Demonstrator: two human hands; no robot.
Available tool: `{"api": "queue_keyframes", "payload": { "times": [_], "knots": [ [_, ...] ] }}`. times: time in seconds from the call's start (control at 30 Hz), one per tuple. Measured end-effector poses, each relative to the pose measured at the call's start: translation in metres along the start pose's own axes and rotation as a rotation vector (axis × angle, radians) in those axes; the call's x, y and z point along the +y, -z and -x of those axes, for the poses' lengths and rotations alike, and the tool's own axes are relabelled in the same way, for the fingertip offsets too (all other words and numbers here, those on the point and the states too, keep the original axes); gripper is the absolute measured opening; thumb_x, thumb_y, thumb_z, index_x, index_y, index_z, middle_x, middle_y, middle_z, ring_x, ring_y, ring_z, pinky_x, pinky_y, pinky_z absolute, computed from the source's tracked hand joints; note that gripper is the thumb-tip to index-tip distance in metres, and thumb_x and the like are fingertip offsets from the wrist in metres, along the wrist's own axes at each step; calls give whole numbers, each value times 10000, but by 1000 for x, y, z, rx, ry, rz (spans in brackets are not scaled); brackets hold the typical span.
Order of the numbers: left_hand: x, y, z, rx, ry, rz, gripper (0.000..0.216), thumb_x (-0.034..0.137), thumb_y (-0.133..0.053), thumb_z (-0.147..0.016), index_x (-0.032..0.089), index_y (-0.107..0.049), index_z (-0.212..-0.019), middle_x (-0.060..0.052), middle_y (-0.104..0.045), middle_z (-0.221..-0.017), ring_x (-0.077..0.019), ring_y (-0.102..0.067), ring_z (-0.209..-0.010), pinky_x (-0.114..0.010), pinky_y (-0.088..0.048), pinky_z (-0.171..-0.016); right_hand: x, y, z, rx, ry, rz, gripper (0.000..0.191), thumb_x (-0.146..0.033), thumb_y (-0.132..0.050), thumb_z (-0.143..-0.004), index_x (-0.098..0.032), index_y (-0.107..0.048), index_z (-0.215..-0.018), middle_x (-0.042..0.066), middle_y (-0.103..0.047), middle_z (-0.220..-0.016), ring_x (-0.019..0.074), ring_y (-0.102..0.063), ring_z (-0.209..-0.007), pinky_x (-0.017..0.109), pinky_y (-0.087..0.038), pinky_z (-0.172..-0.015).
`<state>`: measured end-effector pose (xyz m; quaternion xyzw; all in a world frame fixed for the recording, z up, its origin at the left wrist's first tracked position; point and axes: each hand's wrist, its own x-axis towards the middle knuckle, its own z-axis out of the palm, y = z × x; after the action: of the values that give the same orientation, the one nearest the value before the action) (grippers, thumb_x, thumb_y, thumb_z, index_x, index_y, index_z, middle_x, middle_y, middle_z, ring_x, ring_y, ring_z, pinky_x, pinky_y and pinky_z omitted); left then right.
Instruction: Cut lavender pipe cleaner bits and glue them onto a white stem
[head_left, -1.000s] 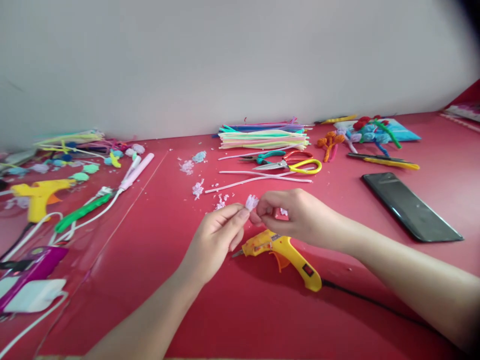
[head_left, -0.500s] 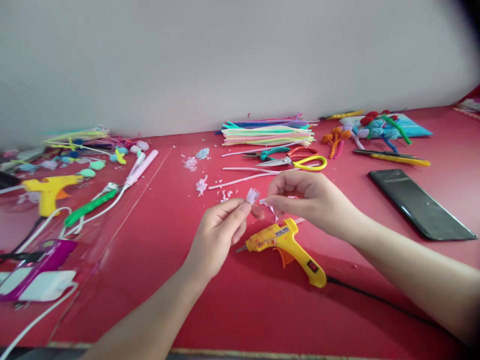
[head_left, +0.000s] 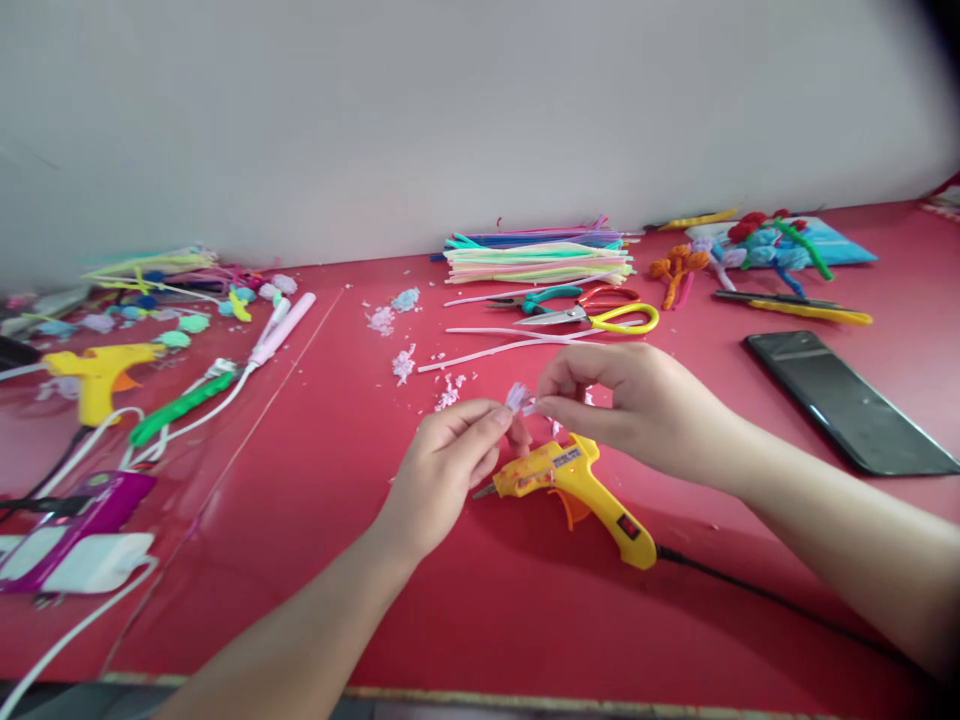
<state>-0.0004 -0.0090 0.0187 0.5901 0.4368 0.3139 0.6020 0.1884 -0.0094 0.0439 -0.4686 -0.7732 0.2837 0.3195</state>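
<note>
Lilac tuft [head_left: 517, 397], one, small and fuzzy: centre of the frame, raised above the bench [head_left: 420, 640], its long axis tilted, root at lower left, frayed end fanned to the upper right. Left hand [head_left: 454, 455], bare: entering from lower left, thumb and forefinger pinched on the root of the tuft, so the nearer of the two and in contact. Right hand [head_left: 634, 400], bare: entering from the right, thumb and forefinger pressed together on a thin lilac strip [head_left: 530, 408] at the frayed end; whether strip and tuft are joined is too small to tell. Governing relation: the tuft lies directly left of the right fingertips, just beside them, its free end facing them. Glue gun [head_left: 596, 500], yellow: on its side just below the hands, nozzle to the left, cord trailing to lower right. Lilac scraps [head_left: 403, 365], loose: left of and above the left hand. Lilac stems [head_left: 487, 352], thin: above the hands, lying roughly crosswise, partly behind the right hand. Scissors [head_left: 628, 319], one loop yellow, with teal-handled pliers [head_left: 551, 298] alongside: beyond the stems. Bundle of fuzzy stems [head_left: 540, 262], mixed colours: upper centre, near the wall. Phone [head_left: 847, 400], black, screen dark: right of the frame, lying flat, set slantwise.
</note>
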Motion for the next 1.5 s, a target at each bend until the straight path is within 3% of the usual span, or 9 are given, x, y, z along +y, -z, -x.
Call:
{"api": "queue_keyframes", "payload": {
  "times": [0.27,0.37,0.53,0.7,0.97,1.23,1.5],
  "knots": [
    [-1,-1,-1,-53,-19,67,282,295,-473,-890,153,-635,-709,24,-558,-612,-44,-282,-431,-239,-173,-425,1,-6,0,40,10,102,60,-176,-573,-786,-181,-591,-730,-44,-576,-609,71,-490,-531,174,-346,-477],
    [-2,-1,0,-53,-3,61,290,313,-468,-893,153,-628,-711,28,-528,-588,-48,-278,-435,-246,-172,-438,1,-6,2,70,31,140,59,-181,-582,-789,-181,-591,-730,-48,-560,-600,66,-475,-521,173,-336,-475],
    [-1,0,1,-75,19,38,316,338,-437,-909,158,-575,-690,62,-345,-449,-65,-262,-429,-260,-163,-453,5,-8,5,129,170,229,36,-188,-571,-815,-178,-600,-796,-39,-545,-603,73,-460,-535,188,-323,-499],
    [2,-1,2,-86,8,40,298,308,-424,-915,158,-550,-690,67,-325,-447,-66,-264,-432,-258,-169,-457,8,-11,5,180,314,335,87,-207,-533,-847,-174,-600,-802,-15,-559,-617,99,-460,-568,220,-339,-558],
    [2,-2,5,-48,0,-32,281,318,-430,-907,160,-529,-698,59,-392,-554,-55,-265,-452,-234,-199,-450,7,-12,6,174,237,316,60,-189,-540,-823,-169,-592,-803,-19,-551,-605,97,-469,-554,213,-327,-522],
    [-1,-4,5,37,-158,-318,270,347,-438,-892,174,-508,-697,17,-458,-656,-109,-419,-606,-232,-321,-539,2,-10,7,151,261,314,86,-201,-505,-840,-167,-577,-808,-3,-569,-627,110,-475,-574,227,-336,-541],
    [-6,-1,5,92,-359,-458,226,280,-440,-895,180,-495,-699,6,-440,-663,-122,-424,-614,-255,-348,-582,-3,-11,9,178,363,394,111,-188,-477,-855,-183,-562,-785,0,-569,-625,122,-450,-568,257,-344,-582]
  ]
}}
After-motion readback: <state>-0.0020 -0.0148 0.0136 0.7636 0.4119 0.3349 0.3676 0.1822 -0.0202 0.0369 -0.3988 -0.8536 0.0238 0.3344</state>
